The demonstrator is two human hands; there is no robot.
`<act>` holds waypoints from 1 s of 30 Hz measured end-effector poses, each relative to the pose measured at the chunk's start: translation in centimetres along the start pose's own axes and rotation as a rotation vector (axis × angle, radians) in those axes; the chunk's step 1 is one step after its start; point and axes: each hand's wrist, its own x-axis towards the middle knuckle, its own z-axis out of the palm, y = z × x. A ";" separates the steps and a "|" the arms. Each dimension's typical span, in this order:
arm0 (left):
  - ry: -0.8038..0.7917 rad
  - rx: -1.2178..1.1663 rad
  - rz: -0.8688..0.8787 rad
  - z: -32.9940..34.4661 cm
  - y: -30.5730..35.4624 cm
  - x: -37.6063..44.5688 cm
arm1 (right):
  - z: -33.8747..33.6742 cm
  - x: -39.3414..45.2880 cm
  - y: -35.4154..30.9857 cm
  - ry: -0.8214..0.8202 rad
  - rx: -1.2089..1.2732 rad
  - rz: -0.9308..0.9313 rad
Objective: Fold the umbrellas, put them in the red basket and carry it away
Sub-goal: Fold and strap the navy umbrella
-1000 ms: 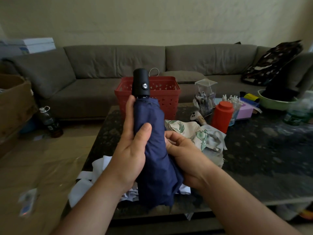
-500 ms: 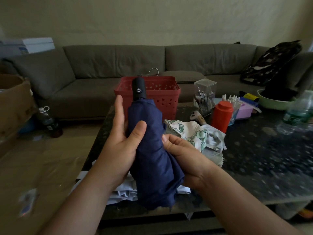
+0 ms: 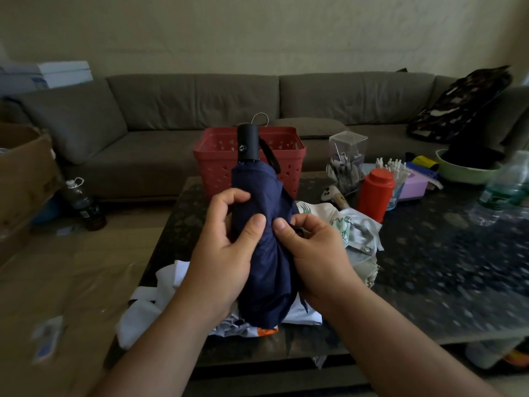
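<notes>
Head view, single entry.

Item 1: navy umbrella (image 3: 264,253), collapsed, held upright over the near edge of the dark table (image 3: 429,267), black handle (image 3: 248,143) uppermost with its wrist strap hanging to the right. Canopy gathered into loose folds, not yet wound tight; the closing tab cannot be made out.

Item 2: left hand (image 3: 221,253), fingers curled round the left side of the canopy, thumb pressed on the front of the cloth.

Item 3: right hand (image 3: 313,253), fingers curled in against the right side of the canopy, thumb and forefinger pinching a small dark piece there, possibly the strap end; too small to tell.

Item 4: red basket (image 3: 249,160), on the far side of the table, directly behind the umbrella handle. A thin wire loop shows above its far rim.

Item 5: floral umbrella (image 3: 355,233), pale with green print, lying loose on the table just right of the hands, not yet folded.

Item 6: white cloth (image 3: 160,293), heaped beneath the hands.

Handling note, as judgement: the step is winding and fastening the canopy. It would go best with the left hand keeping the folds pinned while the right draws the strap snugly round in the direction of the pleats, so that no cloth bulges before fastening.
</notes>
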 end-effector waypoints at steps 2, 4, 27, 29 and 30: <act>-0.094 0.016 0.018 -0.2 0.0 -0.1 | -0.1 0.0 -0.3 0.040 -0.032 -0.035; -0.177 0.088 0.003 -0.4 -0.1 -0.1 | 0.0 -0.1 -0.5 0.062 -0.084 -0.069; -0.036 0.075 0.005 -1.7 -1.8 0.8 | -3.5 2.3 -4.1 0.002 -0.832 -0.255; -0.025 0.006 -0.008 -2.1 -1.7 1.0 | -4.4 2.6 -4.9 0.020 -0.814 -0.262; -0.027 -0.037 -0.019 -2.3 -1.6 1.1 | -4.7 2.7 -5.3 0.020 -0.806 -0.274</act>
